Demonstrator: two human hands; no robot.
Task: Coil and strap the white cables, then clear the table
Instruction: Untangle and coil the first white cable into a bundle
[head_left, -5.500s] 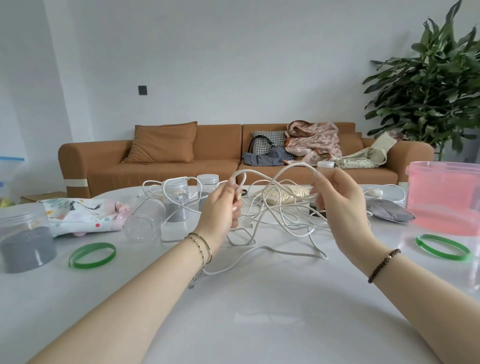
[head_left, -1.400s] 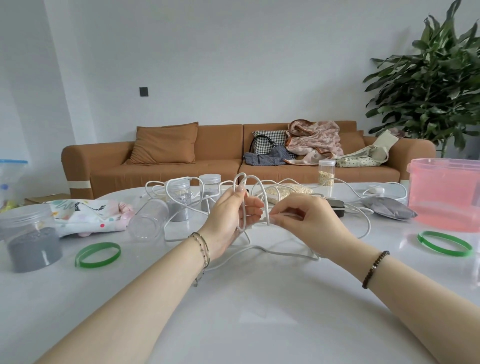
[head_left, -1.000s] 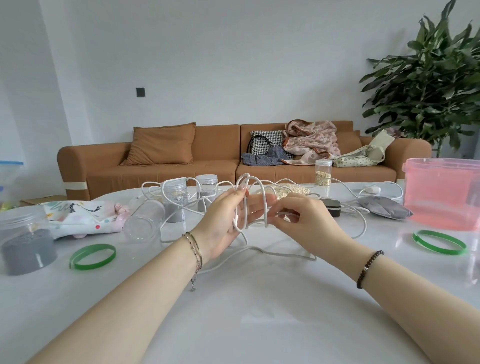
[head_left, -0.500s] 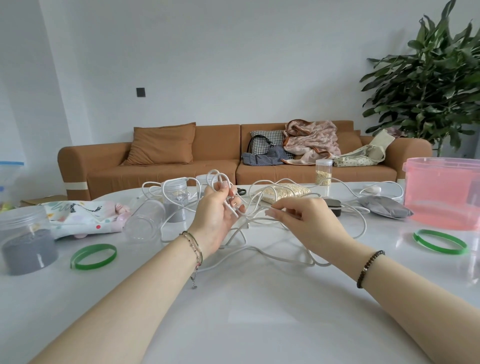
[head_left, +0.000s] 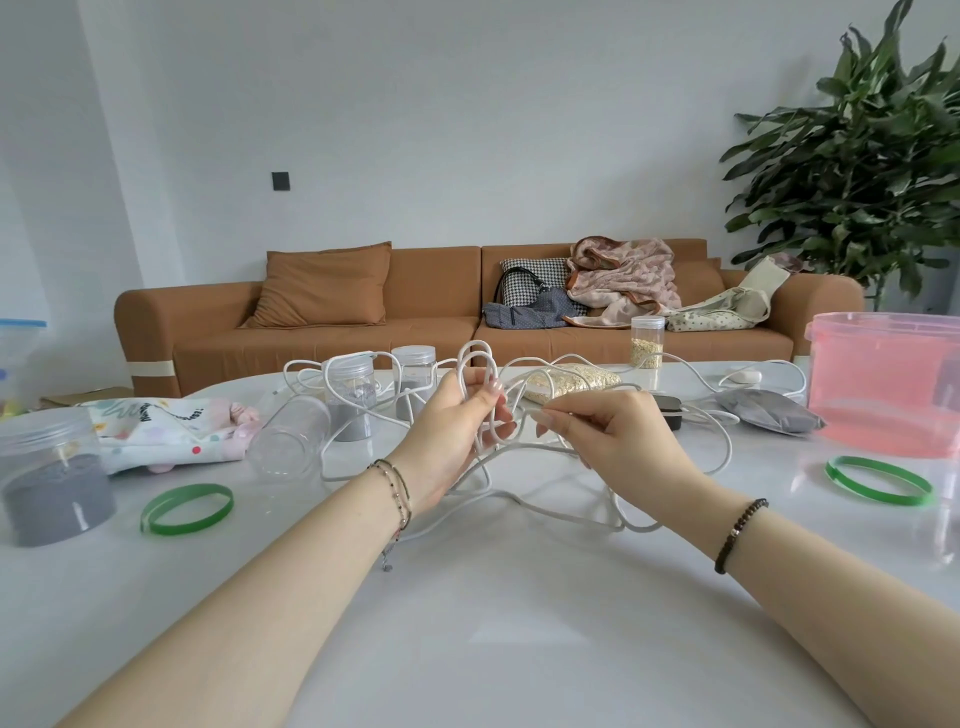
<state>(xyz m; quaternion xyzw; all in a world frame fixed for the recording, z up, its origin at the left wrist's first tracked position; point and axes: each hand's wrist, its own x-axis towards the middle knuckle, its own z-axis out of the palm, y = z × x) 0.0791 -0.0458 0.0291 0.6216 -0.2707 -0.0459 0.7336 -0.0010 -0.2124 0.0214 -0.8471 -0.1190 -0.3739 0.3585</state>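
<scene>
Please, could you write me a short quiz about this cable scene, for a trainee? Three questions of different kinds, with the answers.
1. True or false: the left hand holds several loops of the white cable.
2. What colour is the tub at the right of the table? A pink, B blue, C yellow.
3. Fill in: ___ green rings lie on the table.
Key: 1 true; 2 A; 3 two.

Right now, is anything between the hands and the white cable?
Nothing visible. The left hand holds the cable in loops; the right hand pinches a strand. Farther slack winds among the jars.
</scene>
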